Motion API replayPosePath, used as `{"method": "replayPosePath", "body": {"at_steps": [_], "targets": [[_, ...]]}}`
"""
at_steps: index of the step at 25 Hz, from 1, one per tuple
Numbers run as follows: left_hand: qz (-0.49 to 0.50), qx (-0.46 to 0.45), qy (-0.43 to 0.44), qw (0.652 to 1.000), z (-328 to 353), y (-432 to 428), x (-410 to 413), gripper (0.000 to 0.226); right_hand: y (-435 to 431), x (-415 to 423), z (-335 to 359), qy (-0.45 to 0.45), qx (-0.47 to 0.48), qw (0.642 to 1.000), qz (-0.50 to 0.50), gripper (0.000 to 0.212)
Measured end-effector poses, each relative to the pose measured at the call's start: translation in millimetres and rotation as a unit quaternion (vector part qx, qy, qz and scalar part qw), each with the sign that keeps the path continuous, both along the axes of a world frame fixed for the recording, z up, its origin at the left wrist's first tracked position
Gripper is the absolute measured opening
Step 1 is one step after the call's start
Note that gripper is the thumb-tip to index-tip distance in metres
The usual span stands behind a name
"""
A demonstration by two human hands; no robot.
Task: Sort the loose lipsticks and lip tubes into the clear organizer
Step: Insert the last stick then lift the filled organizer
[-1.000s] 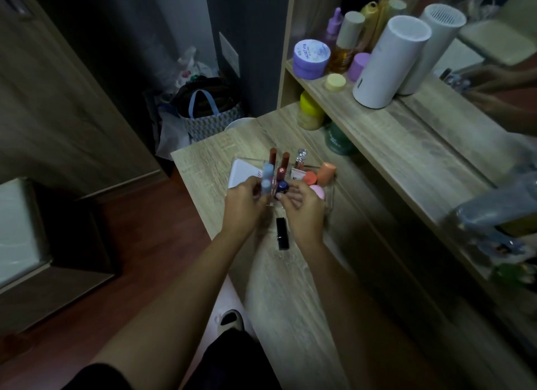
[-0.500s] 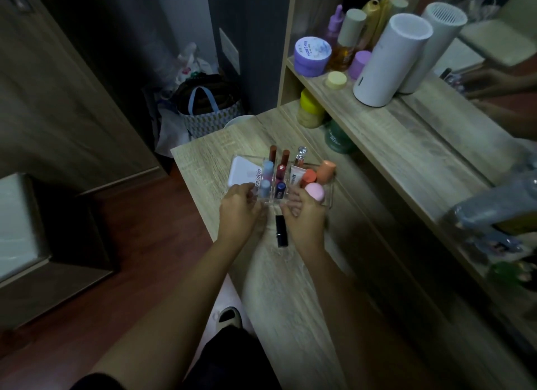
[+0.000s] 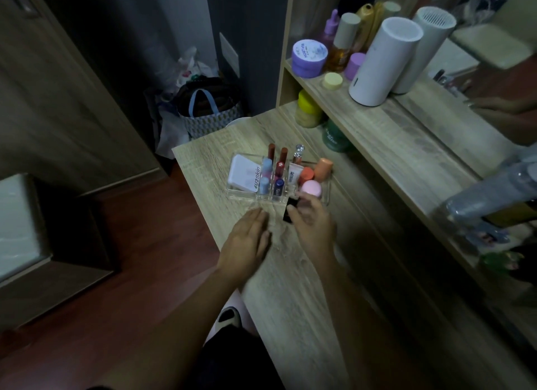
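Observation:
A clear organizer (image 3: 234, 192) stands on the wooden desk (image 3: 290, 288), holding several upright lipsticks and lip tubes, a white compact (image 3: 243, 173), and orange and pink round-capped items. A black lipstick (image 3: 289, 212) is just in front of the organizer, tilted up, with my right hand (image 3: 312, 224) gripping it by the fingertips. My left hand (image 3: 247, 240) lies flat on the desk to its left, fingers together and holding nothing.
A raised shelf (image 3: 392, 134) on the right carries a white cylinder (image 3: 380, 61), a purple jar (image 3: 308, 58) and bottles. Yellow and green jars sit under it. A patterned bag (image 3: 209, 110) stands on the floor beyond the desk's far edge.
Both hands drew back from the organizer. My right hand took hold of the black lipstick that lay on the desk and lifted it. My left hand settled flat on the desk.

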State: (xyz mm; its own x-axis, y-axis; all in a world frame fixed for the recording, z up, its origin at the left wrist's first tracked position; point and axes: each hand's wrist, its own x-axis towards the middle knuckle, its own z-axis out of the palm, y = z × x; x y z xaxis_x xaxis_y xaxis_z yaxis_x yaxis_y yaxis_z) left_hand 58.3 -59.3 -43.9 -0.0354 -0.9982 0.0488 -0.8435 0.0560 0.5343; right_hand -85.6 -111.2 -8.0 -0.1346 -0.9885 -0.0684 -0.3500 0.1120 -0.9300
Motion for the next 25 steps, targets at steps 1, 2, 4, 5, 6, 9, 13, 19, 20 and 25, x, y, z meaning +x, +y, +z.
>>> {"method": "replayPosePath", "body": {"at_steps": [1, 2, 4, 5, 6, 9, 13, 19, 20, 25], "targets": [[-0.02, 0.011, -0.027, 0.999, -2.0, -0.5, -0.7, 0.05, -3.0, -2.8, 3.4, -0.009, -0.01, 1.0, -0.008, 0.033], [-0.033, 0.032, -0.049, 0.998, -3.8, -0.3, -1.0, 0.055, -5.4, -4.0, 6.6, -0.024, -0.012, 1.0, -0.015, 0.033], [-0.043, 0.072, -0.078, 0.993, -9.5, 1.6, -1.4, 0.061, -10.4, -5.6, 9.9, -0.035, -0.017, 0.999, -0.018, 0.033], [-0.044, 0.082, -0.087, 0.992, -11.8, 2.5, -1.7, 0.062, -12.9, -5.7, 11.1, -0.028, -0.021, 0.999, -0.015, 0.034], [-0.045, 0.085, -0.094, 0.991, -13.2, 2.8, -2.0, 0.063, -15.4, -6.0, 11.7, -0.028, -0.023, 0.999, -0.011, 0.034], [-0.051, 0.077, -0.103, 0.99, -12.2, 2.2, -3.6, 0.062, -22.9, -6.4, 10.8, -0.033, -0.026, 0.999, -0.003, 0.034], [-0.054, 0.084, -0.111, 0.989, -17.8, -0.2, -0.7, 0.062, -30.1, -1.0, -1.4, 0.001, -0.026, 1.0, 0.004, 0.034], [-0.061, 0.085, -0.104, 0.989, -13.5, -1.4, -3.8, 0.061, -30.7, 1.0, -8.0, 0.055, -0.033, 0.998, 0.008, 0.036], [-0.062, 0.086, -0.104, 0.989, -13.3, -0.9, -4.0, 0.061, -30.0, 1.6, -7.3, 0.067, -0.044, 0.997, 0.011, 0.036], [-0.062, 0.091, -0.103, 0.989, -12.1, -0.8, -4.5, 0.061, -32.0, 4.2, -5.5, 0.096, -0.078, 0.992, 0.015, 0.037]]}}
